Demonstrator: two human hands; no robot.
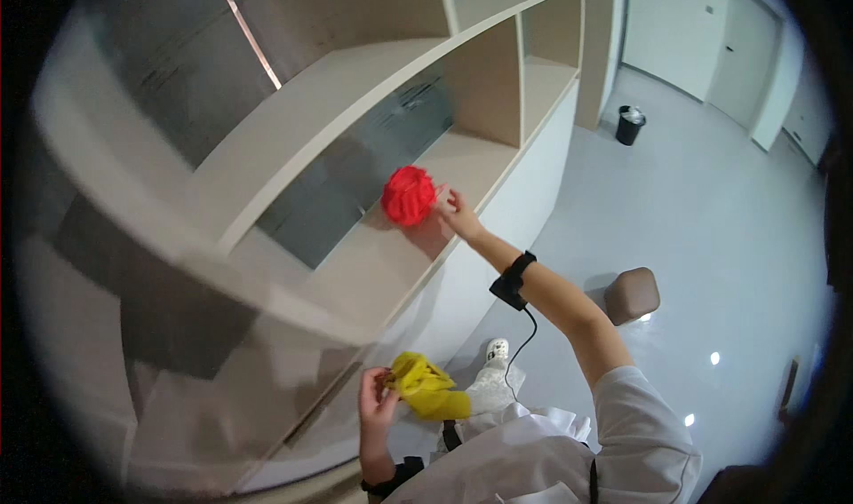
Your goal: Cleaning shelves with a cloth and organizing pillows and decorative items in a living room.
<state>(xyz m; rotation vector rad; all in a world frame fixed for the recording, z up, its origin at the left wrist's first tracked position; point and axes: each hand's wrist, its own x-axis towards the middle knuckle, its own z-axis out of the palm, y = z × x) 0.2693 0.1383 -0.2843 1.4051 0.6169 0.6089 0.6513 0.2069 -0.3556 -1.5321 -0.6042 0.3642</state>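
Note:
My left hand (377, 397) grips a bunched yellow fabric piece (426, 387) by its edge, low in front of the shelving unit. The fabric is gathered at the top and hangs smoother below. My right hand (460, 215) reaches into a middle compartment, its fingertips against the right side of a red gathered, rosette-like piece (409, 196). Its fingers are bent and blurred, so a grip on the red piece cannot be made out. Below the red piece lies the shelf board (373, 264), with a reddish shadow on it; contact with the board is unclear.
Upright dividers (520, 81) part the pale shelving unit, and an upper board (346, 98) runs above my right hand. A black strap device (513, 282) with a cable hangs from my right forearm. A brown stool (633, 295) and a black waste bin (628, 127) stand on the floor.

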